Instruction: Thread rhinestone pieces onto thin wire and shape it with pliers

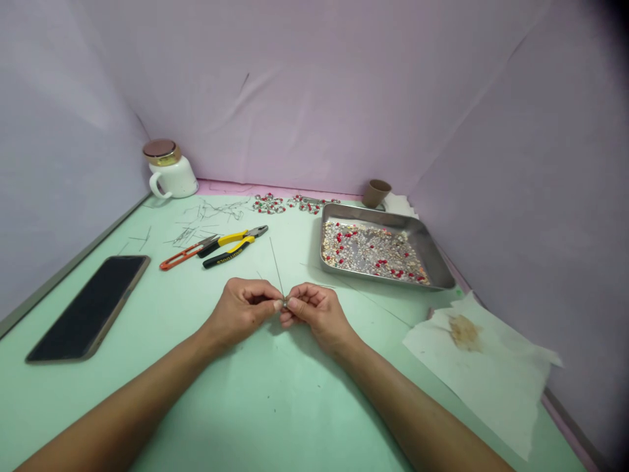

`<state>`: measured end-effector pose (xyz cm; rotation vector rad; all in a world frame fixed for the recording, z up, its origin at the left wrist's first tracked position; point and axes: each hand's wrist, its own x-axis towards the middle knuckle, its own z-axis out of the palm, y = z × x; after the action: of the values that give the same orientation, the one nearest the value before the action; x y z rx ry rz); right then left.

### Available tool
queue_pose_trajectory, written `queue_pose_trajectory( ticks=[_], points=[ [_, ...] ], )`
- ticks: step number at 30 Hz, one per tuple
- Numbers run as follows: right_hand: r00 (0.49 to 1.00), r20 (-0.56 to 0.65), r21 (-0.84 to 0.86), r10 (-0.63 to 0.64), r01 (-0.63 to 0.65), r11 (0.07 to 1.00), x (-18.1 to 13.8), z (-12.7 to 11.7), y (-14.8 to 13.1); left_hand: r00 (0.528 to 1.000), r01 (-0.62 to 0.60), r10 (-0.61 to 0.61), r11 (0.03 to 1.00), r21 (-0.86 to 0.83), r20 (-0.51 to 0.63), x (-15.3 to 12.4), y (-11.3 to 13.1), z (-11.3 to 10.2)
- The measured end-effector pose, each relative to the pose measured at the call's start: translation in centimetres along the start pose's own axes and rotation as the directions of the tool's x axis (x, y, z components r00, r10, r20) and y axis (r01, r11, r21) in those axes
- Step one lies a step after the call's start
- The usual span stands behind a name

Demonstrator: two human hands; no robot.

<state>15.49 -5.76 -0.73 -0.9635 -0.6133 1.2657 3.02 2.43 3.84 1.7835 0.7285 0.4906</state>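
Note:
My left hand (246, 307) and my right hand (314, 307) meet over the middle of the table, thumbs and fingertips almost touching. Pinched between them is a thin wire (277, 265), whose free end rises away from me. A tiny pale bead (285, 303) shows at the fingertips, partly covered by them. Both hands are closed. Beyond my left hand lie pliers (234, 246) with yellow and black handles and orange thread snips (187, 252). Past my right hand stands a metal tray (388, 280) of white, gold and red beads.
A phone (91, 308) lies at the left. Behind are cut wires (211, 211), a lidded white mug (171, 177), red-beaded wire pieces (268, 204) and a brown cup (376, 193). A stained paper (491, 373) rests at the right edge. Cloth walls enclose the table.

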Motion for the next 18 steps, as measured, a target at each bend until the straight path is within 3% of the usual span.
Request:
queue_pose_trajectory(
  ticks=[4,8,14,16,18],
  points=[
    [1.000,-0.027,0.029,0.007,-0.006,1.000,-0.10,0.35,-0.02,0.999,-0.043,0.043,0.999,0.003,-0.013,-0.07,0.06,-0.05],
    [0.993,-0.117,0.055,0.019,-0.013,0.998,-0.02,0.76,-0.11,0.989,-0.123,0.130,0.989,0.083,-0.077,-0.32,0.22,0.25],
    [0.987,-0.157,0.054,0.026,-0.018,0.998,0.04,0.73,-0.24,0.975,-0.179,0.200,0.965,0.192,-0.095,-0.39,0.21,0.65],
    [0.988,-0.153,0.082,0.029,-0.016,0.996,0.04,0.64,-0.32,0.984,-0.141,0.155,0.978,0.153,-0.088,-0.29,0.30,0.69],
    [0.991,-0.124,0.121,0.039,-0.024,0.992,0.01,0.56,-0.44,0.999,-0.029,0.029,0.999,0.021,-0.040,-0.16,0.35,0.57]
  ],
)
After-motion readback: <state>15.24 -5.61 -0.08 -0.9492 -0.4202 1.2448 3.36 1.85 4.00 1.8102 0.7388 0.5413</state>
